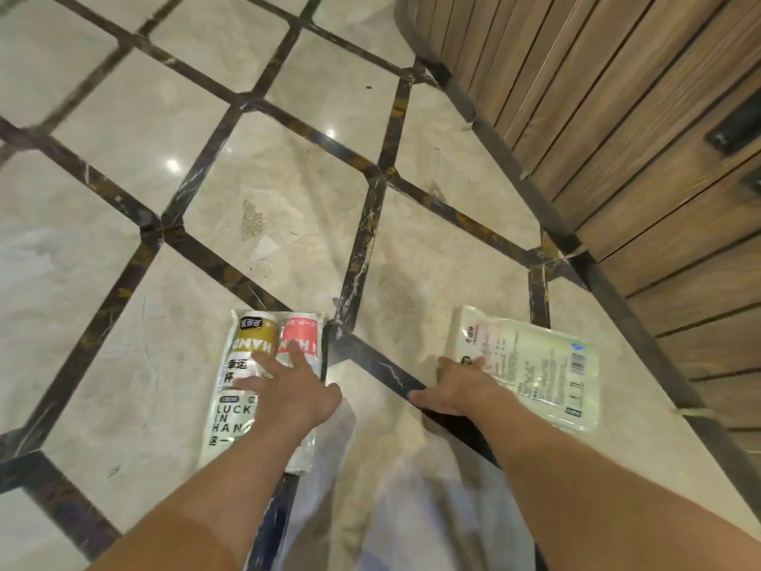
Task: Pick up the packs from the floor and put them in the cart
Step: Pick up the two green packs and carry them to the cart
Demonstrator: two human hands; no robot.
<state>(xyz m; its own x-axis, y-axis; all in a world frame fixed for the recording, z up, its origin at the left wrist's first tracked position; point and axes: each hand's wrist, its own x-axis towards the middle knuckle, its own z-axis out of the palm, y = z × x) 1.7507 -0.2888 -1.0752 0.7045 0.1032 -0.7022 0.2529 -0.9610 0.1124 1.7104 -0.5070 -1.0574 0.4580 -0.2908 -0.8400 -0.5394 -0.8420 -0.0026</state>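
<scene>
- Both forearms reach down from the bottom edge toward the tiled floor (123, 364), one to each pack — a stoop to gather the two at once, as I read it.
- Left hand (288, 389) lies over the middle of the printed pack (243, 410), which sits flat on the floor; its fingers (263, 360) are spread and straight, laid on or just above the wrapper, with nothing curled round it.
- Right hand (457, 391) is at the near left edge of the pale green pack (543, 360), which also lies flat, close to the wooden slatted wall (617, 138).
- Its thumb points back across a dark tile strip. Whether the other fingers have slipped under the pack's edge or only touch it, I cannot tell — they are hidden at the wrapper.
- Neither pack is lifted yet, so the pick-up is only beginning, in my judgement.
- No cart shows in this view; it must stand somewhere out of frame.
</scene>
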